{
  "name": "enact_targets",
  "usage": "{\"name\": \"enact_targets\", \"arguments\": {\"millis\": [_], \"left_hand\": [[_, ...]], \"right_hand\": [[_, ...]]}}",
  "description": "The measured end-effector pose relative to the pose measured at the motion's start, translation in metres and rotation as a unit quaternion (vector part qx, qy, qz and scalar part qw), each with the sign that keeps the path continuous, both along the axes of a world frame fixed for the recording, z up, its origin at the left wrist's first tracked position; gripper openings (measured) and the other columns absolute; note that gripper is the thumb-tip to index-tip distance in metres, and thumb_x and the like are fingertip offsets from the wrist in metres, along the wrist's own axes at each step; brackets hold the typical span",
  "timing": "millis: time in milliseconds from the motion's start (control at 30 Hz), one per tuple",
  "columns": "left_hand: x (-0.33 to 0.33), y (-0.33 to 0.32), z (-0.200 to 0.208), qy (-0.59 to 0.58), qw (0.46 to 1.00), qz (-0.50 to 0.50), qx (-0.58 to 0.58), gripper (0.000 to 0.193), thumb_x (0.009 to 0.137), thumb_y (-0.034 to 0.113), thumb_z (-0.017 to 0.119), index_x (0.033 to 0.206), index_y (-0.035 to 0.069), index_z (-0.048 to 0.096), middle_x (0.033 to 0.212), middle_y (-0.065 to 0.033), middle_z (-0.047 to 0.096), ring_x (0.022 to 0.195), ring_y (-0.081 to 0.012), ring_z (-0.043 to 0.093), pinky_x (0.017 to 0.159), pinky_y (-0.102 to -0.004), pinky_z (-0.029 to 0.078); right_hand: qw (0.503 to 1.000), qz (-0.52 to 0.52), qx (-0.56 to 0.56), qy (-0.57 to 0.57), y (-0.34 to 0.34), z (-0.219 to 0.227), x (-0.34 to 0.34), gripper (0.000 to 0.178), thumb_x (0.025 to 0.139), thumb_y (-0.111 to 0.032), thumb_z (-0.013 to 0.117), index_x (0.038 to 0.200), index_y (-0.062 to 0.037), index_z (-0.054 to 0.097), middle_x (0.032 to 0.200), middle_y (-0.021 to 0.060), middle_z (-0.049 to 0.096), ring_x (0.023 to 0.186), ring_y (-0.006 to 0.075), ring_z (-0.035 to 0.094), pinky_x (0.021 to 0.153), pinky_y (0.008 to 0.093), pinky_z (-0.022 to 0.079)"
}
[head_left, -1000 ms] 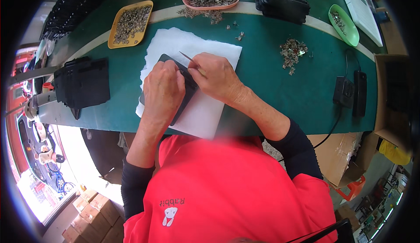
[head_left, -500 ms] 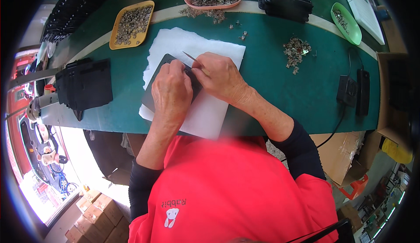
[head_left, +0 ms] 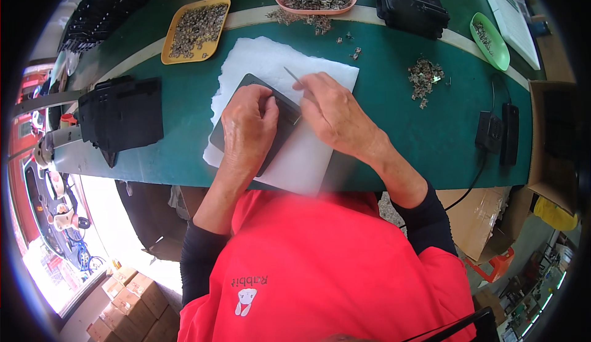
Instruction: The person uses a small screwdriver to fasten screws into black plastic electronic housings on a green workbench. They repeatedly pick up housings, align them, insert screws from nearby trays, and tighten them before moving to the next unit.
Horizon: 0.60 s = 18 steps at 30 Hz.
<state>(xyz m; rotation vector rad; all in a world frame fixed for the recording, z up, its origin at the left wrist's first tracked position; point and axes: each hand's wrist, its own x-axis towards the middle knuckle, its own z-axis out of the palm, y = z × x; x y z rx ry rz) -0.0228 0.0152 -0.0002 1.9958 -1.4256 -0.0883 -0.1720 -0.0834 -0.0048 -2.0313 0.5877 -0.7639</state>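
A dark grey flat panel (head_left: 286, 117) lies at a slant on a white foam sheet (head_left: 258, 50). My left hand (head_left: 249, 123) rests on its left part, fingers curled and thumb drawn in; whatever they may pinch is hidden. Just off the panel's right edge, my right hand (head_left: 335, 111) grips a thin, pointed metal tool (head_left: 292, 74) between thumb and fingers. Its tip points up and left over the foam, and the exact kind is too small to tell.
Small metal parts fill a yellow tray (head_left: 167, 53), a pink tray (head_left: 317, 11) and a green dish (head_left: 502, 59). A loose heap of parts (head_left: 423, 80) lies at right. Black panels (head_left: 132, 114) are stacked left, more black pieces (head_left: 409, 0) behind. A black adapter (head_left: 488, 130) sits right.
My right hand has moved right with the tool, away from my left hand, uncovering more of the panel. My left hand stays on the panel. The whole view has shifted slightly.
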Motion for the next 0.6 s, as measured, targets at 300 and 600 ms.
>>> {"name": "enact_targets", "arguments": {"millis": [300, 600], "left_hand": [[0.001, 0.021, -0.008, -0.113, 0.991, -0.077, -0.008, 0.031, 0.075, -0.003, 0.067, 0.106, 0.003, 0.067, 0.084, -0.0091, 0.056, 0.078, -0.0270, 0.059, 0.066, -0.0372, 0.050], [0.008, 0.028, -0.016, -0.007, 0.995, -0.072, -0.063, 0.029, 0.079, -0.006, 0.067, 0.106, 0.006, 0.069, 0.084, -0.0091, 0.059, 0.072, -0.0249, 0.061, 0.062, -0.0334, 0.050]], "right_hand": [[0.949, -0.002, -0.104, 0.298, 0.029, 0.036, -0.023, 0.036, 0.088, -0.005, 0.056, 0.124, -0.0041, 0.058, 0.083, 0.0127, 0.059, 0.068, 0.0321, 0.064, 0.061, 0.0395, 0.053], [0.929, 0.007, -0.201, 0.311, 0.043, 0.024, -0.011, 0.044, 0.085, -0.010, 0.056, 0.128, -0.0071, 0.058, 0.080, 0.0108, 0.060, 0.062, 0.0279, 0.066, 0.055, 0.0372, 0.053]]}}
